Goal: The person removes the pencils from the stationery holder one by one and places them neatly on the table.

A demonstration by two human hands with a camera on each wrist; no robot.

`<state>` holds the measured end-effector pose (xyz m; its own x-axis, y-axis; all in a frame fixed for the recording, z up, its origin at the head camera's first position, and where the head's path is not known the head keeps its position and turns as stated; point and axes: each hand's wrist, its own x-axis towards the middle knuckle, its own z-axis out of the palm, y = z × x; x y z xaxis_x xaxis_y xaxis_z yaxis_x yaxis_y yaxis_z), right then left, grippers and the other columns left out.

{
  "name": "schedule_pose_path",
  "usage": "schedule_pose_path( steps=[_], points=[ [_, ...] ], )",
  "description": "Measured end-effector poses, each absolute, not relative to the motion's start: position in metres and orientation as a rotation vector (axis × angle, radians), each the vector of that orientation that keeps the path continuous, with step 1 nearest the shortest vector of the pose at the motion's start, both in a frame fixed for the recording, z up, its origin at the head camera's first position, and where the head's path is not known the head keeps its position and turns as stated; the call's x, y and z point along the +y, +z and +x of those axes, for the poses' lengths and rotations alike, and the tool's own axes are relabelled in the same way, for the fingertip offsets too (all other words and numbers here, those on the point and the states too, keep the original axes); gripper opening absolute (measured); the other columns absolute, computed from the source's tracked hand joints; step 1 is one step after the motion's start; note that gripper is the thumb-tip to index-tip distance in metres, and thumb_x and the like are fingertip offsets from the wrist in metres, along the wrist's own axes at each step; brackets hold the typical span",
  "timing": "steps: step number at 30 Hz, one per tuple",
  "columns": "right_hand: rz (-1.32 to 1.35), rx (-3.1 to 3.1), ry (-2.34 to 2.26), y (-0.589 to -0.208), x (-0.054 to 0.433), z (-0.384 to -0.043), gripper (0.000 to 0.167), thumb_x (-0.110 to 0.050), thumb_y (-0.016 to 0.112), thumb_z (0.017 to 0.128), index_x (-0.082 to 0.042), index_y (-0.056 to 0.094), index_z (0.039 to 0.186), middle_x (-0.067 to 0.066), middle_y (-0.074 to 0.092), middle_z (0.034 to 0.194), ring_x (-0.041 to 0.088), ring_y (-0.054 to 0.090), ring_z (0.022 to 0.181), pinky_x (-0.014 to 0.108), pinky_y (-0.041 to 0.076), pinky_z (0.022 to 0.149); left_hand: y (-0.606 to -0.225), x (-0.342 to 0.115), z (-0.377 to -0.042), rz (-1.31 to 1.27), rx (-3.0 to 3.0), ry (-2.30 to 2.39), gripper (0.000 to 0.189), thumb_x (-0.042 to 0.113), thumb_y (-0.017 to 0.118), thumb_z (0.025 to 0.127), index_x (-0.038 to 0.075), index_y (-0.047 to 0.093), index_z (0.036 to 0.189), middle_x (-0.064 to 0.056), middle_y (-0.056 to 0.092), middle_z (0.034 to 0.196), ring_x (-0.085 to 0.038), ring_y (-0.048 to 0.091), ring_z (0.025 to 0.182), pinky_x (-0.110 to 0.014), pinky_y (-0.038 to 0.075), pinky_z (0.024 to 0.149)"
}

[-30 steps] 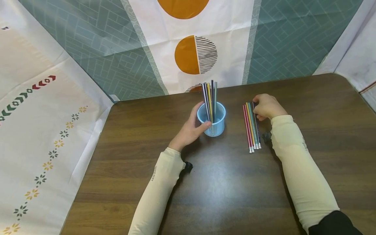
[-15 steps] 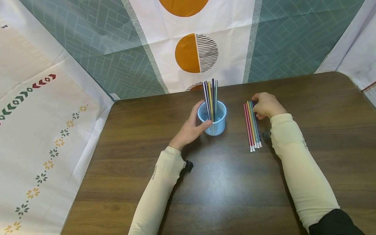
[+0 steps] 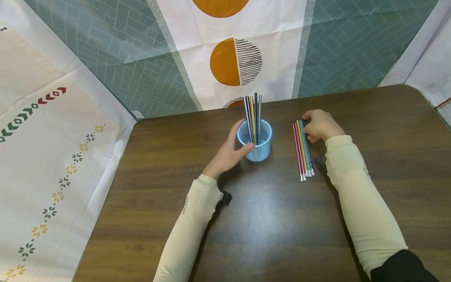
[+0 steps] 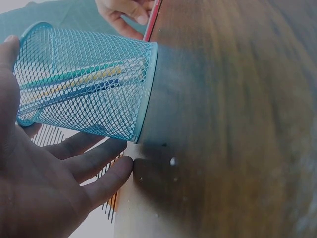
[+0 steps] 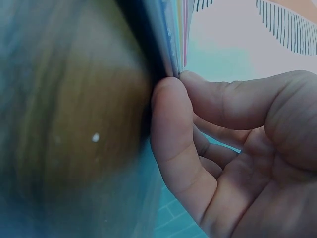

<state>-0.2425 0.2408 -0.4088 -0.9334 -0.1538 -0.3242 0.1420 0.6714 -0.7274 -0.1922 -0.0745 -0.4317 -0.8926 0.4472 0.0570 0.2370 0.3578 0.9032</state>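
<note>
A light blue mesh pencil cup (image 3: 260, 153) stands upright on the table, with several pencils (image 4: 74, 82) leaning in it. My left hand (image 3: 230, 153) holds the cup from its left side, thumb at the near rim and fingers behind. To the right, red, yellow, teal and dark blue pencils (image 3: 300, 150) lie side by side, their eraser ends toward me. At the far end of this row, my right hand (image 3: 322, 125) pinches the tip of the dark blue pencil (image 3: 310, 156) between thumb and index finger; the right wrist view shows the fingertips (image 5: 171, 94) meeting there.
The brown wooden table (image 3: 158, 188) extends around both hands. A patterned cloth (image 3: 141, 58) hangs behind its far edge, and a white printed cloth (image 3: 70, 145) covers the left side.
The head view has shifted slightly. Both hands stay where they were, the left at the cup and the right at the far end of the pencil row.
</note>
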Motion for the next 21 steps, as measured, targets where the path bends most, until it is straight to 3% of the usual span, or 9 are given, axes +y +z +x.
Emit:
schedule_pose_path(
  steps=[5, 12, 21],
  points=[
    [0.009, 2.494, -1.169, -0.4072, 0.2417, -0.2409, 0.055, 0.003, 0.058, 0.097, 0.011, 0.036, 0.147, 0.033, 0.049, 0.118, 0.028, 0.061, 0.070, 0.035, 0.059, 0.064, -0.4319, -0.0743, -0.1919, 0.617, 2.403, 1.561, 0.085, 0.057, 0.064, 0.094, 0.036, 0.014, 0.159, -0.004, 0.034, 0.155, -0.023, 0.038, 0.136, -0.053, 0.038, 0.107],
    [0.010, 2.468, -1.201, -0.4079, 0.2443, -0.2414, 0.053, 0.003, 0.055, 0.098, 0.012, 0.036, 0.146, 0.033, 0.051, 0.111, 0.027, 0.062, 0.068, 0.036, 0.060, 0.063, -0.4294, -0.0736, -0.1909, 0.608, 2.391, 1.567, 0.082, 0.058, 0.065, 0.093, 0.044, 0.015, 0.157, -0.003, 0.033, 0.154, -0.022, 0.038, 0.136, -0.051, 0.039, 0.107],
    [0.011, 2.435, -1.227, -0.4089, 0.2454, -0.2433, 0.053, 0.006, 0.055, 0.096, 0.012, 0.036, 0.145, 0.031, 0.052, 0.105, 0.025, 0.063, 0.065, 0.036, 0.059, 0.061, -0.4294, -0.0746, -0.1909, 0.590, 2.416, 1.544, 0.090, 0.061, 0.064, 0.092, 0.034, 0.013, 0.160, -0.005, 0.033, 0.155, -0.026, 0.038, 0.136, -0.054, 0.038, 0.107]
  ],
)
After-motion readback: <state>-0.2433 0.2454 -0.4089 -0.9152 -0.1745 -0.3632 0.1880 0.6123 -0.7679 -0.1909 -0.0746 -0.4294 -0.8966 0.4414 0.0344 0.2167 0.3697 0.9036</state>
